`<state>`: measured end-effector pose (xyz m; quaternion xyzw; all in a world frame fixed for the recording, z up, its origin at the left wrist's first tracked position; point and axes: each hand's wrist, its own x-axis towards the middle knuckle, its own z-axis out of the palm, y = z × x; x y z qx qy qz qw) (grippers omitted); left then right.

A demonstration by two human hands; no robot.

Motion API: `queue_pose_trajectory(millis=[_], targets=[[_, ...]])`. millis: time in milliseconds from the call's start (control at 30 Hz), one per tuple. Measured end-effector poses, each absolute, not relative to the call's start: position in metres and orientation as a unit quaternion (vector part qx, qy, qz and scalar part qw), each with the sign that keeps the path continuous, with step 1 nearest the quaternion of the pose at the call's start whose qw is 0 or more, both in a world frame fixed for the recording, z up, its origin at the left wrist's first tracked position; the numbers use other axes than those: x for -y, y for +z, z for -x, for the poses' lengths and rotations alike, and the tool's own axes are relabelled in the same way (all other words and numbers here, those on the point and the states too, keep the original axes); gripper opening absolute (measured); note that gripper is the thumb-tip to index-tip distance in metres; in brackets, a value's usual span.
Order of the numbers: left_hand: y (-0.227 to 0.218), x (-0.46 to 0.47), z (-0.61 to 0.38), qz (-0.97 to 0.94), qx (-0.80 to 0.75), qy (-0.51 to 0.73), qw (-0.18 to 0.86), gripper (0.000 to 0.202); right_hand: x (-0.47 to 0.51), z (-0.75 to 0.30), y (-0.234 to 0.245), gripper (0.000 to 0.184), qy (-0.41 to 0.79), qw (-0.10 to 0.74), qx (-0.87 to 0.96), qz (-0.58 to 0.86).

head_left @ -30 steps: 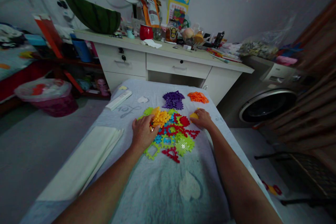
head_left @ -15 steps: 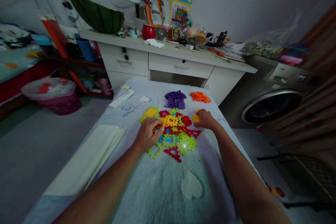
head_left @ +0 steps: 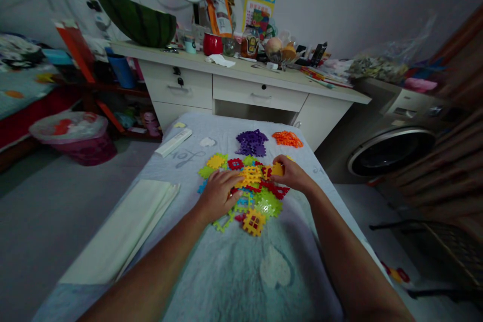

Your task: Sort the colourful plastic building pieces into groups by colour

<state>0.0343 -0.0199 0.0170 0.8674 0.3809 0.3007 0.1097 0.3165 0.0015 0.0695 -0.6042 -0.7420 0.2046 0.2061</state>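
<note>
A mixed pile of flat, notched plastic building pieces lies on the cloth-covered table, with green pieces (head_left: 266,205), red pieces (head_left: 235,163) and yellow pieces (head_left: 251,176) overlapping. My left hand (head_left: 221,191) rests over the pile's left side, fingers stretched towards the yellow pieces, thumb apart. At the pile's right edge, my right hand (head_left: 294,174) pinches a yellow building piece (head_left: 278,169) between thumb and fingers. A yellow window-shaped piece (head_left: 254,222) lies at the pile's near edge. Blue pieces (head_left: 203,186) show partly beside my left hand.
Beyond the pile are a purple heap (head_left: 252,142) and an orange heap (head_left: 287,139) of pieces. A white box-like strip (head_left: 174,142) and a folded pale cloth (head_left: 124,231) lie on the left. A drawered desk (head_left: 181,85) stands behind, a washing machine (head_left: 377,131) to the right.
My right hand has moved left to the pile with a yellow piece. My left hand's fingers have spread from a pinch. The yellow window-shaped piece now lies over the near red triangle.
</note>
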Motion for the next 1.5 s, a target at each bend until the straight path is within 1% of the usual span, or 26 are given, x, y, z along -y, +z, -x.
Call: queue_pose_trajectory(millis=[133,233,300,400,500,600,700,767,867,967,1167,1233,1333,1400,1500], targets=[[0.022,0.026,-0.039,-0.891,-0.343,0.281,0.099,0.031,0.008,-0.284,0.080,0.049,0.280,0.240,0.764,0.529],[0.023,0.024,-0.039,-0.869,-0.390,0.293,0.081,0.028,0.013,-0.266,0.079,0.055,0.339,0.249,0.780,0.463],[0.022,0.021,-0.037,-0.847,-0.435,0.299,0.063,0.025,0.016,-0.256,0.075,0.053,0.346,0.234,0.803,0.424],[0.020,0.016,-0.033,-0.818,-0.485,0.304,0.060,0.019,0.018,-0.244,0.070,0.047,0.294,0.211,0.839,0.407],[0.018,0.011,-0.028,-0.769,-0.539,0.333,0.082,0.016,0.010,-0.240,0.067,0.035,0.231,0.227,0.838,0.439],[0.015,0.006,-0.024,-0.711,-0.584,0.374,0.112,0.026,-0.015,-0.250,0.067,0.021,0.183,0.272,0.804,0.496],[0.012,0.004,-0.023,-0.671,-0.594,0.419,0.142,0.039,-0.053,-0.264,0.066,0.020,0.130,0.312,0.754,0.564],[0.010,0.004,-0.023,-0.656,-0.599,0.439,0.136,0.050,-0.080,-0.271,0.065,0.028,0.092,0.314,0.718,0.615],[0.009,0.004,-0.023,-0.649,-0.604,0.451,0.100,0.056,-0.115,-0.274,0.061,0.057,0.074,0.273,0.674,0.683],[0.008,0.003,-0.024,-0.651,-0.605,0.452,0.072,0.053,-0.140,-0.269,0.057,0.083,0.093,0.228,0.649,0.720],[0.007,0.002,-0.024,-0.665,-0.603,0.436,0.069,0.045,-0.170,-0.250,0.056,0.108,0.165,0.178,0.587,0.772],[0.007,0.002,-0.024,-0.667,-0.603,0.432,0.070,0.043,-0.177,-0.245,0.054,0.112,0.181,0.152,0.583,0.777],[0.007,0.003,-0.023,-0.669,-0.602,0.428,0.078,0.041,-0.184,-0.240,0.048,0.111,0.180,0.116,0.600,0.771],[0.007,0.003,-0.023,-0.672,-0.601,0.425,0.083,0.040,-0.186,-0.239,0.046,0.104,0.162,0.104,0.619,0.761],[0.007,0.003,-0.023,-0.673,-0.601,0.422,0.086,0.040,-0.181,-0.242,0.046,0.085,0.128,0.098,0.649,0.743]])
